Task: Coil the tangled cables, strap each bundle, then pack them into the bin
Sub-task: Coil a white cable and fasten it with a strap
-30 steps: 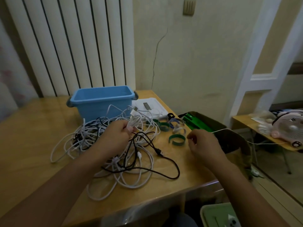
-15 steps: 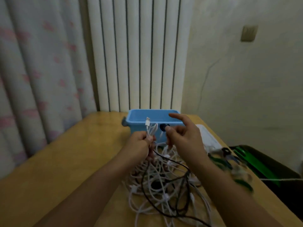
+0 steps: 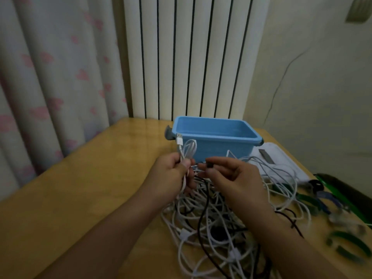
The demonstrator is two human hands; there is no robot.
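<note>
Left hand (image 3: pixel 171 174) gripping white cable (image 3: pixel 186 152), right hand (image 3: pixel 233 178) pinching black plug (image 3: pixel 209 165), above tangled heap (image 3: pixel 211 228) before blue bin (image 3: pixel 217 137); green straps (image 3: pixel 346 242) rightward on desk (image 3: pixel 80 188).

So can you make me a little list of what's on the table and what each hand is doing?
left hand: grips a white cable with its USB plug sticking up
right hand: pinches the black cable by its plug end
cable pile: white and black cables, tangled, on the table under the hands
bin: blue, behind the pile, no cables visible inside
straps: green loops lying to the right, blurry
table: wooden
bundles done: none seen
</note>
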